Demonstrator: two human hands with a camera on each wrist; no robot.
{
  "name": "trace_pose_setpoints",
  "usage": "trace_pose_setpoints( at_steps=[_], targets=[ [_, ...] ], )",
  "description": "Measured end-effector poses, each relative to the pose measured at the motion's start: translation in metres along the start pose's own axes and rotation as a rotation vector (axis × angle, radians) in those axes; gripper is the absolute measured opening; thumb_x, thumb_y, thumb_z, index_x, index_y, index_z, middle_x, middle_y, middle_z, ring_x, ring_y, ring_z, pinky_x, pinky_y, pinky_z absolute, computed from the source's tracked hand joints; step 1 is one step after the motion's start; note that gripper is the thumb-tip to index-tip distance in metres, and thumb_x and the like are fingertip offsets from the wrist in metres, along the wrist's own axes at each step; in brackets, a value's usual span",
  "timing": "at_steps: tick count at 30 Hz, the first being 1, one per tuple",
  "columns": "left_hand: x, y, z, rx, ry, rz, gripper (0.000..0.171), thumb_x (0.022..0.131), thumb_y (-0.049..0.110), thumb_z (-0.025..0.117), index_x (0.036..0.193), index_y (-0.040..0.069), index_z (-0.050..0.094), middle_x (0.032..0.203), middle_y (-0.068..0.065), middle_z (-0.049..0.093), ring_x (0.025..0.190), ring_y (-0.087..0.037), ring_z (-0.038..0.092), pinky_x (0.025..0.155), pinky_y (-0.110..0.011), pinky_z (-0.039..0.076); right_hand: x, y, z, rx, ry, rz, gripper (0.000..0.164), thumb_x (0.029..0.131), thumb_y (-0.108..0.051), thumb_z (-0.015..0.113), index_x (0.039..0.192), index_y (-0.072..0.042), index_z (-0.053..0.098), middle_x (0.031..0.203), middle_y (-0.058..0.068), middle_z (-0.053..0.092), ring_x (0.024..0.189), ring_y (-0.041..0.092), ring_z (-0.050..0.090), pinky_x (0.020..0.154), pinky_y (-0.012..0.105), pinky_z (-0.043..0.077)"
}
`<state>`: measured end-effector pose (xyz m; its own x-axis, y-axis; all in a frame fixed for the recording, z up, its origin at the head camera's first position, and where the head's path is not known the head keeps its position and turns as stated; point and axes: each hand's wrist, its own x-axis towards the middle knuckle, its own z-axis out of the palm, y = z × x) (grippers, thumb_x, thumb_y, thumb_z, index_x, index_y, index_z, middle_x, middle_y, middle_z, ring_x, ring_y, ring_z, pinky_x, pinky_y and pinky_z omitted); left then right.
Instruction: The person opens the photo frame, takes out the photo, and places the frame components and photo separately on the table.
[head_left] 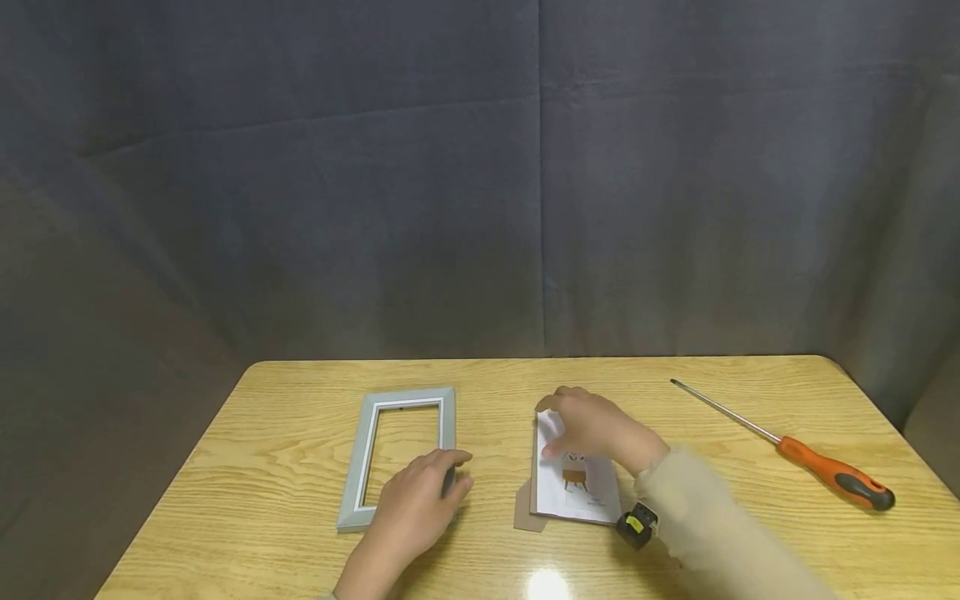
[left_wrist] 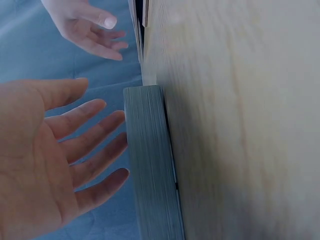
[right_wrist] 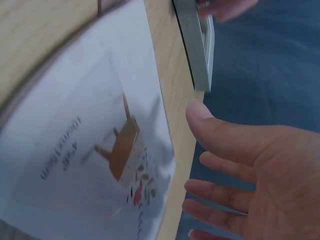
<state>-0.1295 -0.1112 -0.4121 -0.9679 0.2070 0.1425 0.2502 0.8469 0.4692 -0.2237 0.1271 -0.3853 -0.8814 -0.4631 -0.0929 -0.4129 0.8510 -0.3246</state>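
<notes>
An empty grey-green picture frame (head_left: 358, 454) with a white inner edge lies on the table at centre left. My left hand (head_left: 416, 508) hovers by its near right side, fingers spread and relaxed; in the left wrist view the fingertips come close to the frame's edge (left_wrist: 150, 165), and I cannot tell if they touch. To the right lies a printed paper insert (head_left: 553, 492) with a chair picture, on a brown backing board whose stand flap (head_left: 528, 515) sticks out at the lower left. Over the insert's far part is my right hand (head_left: 588, 425), its fingers loosely bent, gripping nothing.
A long screwdriver (head_left: 832, 468) with an orange and black handle lies at the right of the wooden table (head_left: 247, 467). Behind the table hangs a dark grey curtain (head_left: 420, 208). A small black device (head_left: 636, 525) is on the right wrist.
</notes>
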Motion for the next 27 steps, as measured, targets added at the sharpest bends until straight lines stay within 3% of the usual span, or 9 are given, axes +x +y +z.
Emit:
trace_pose_setpoints(
  at_steps=[9,21,27],
  targets=[
    [-0.001,0.002,0.001,0.002,-0.003,0.002,0.035,0.090,0.033,0.057,0.120,0.015,0.063,0.123,-0.009,0.067,0.109,-0.027,0.061,0.085,-0.051,0.055,-0.023,-0.021,0.005,-0.087,-0.001,-0.051,0.067,0.068,-0.043,0.076,0.125,-0.011,0.060,0.129,0.013,0.061,0.114,0.032,0.054,0.097,0.053,0.047],
    [-0.001,0.002,0.001,-0.006,0.008,0.004,0.033,0.090,0.033,0.058,0.118,0.016,0.064,0.120,-0.007,0.069,0.109,-0.026,0.060,0.087,-0.052,0.053,-0.047,-0.034,0.016,-0.146,0.016,-0.122,0.071,0.066,-0.046,0.076,0.121,-0.005,0.061,0.119,0.013,0.066,0.102,0.028,0.058,0.088,0.049,0.052],
    [-0.001,0.003,0.000,0.001,0.011,0.013,0.033,0.090,0.033,0.058,0.118,0.016,0.064,0.118,-0.006,0.069,0.107,-0.025,0.061,0.085,-0.051,0.054,-0.054,-0.036,0.022,-0.165,0.014,-0.096,0.078,0.066,-0.051,0.074,0.125,-0.002,0.057,0.127,0.020,0.061,0.117,0.041,0.052,0.097,0.058,0.047]
  ],
)
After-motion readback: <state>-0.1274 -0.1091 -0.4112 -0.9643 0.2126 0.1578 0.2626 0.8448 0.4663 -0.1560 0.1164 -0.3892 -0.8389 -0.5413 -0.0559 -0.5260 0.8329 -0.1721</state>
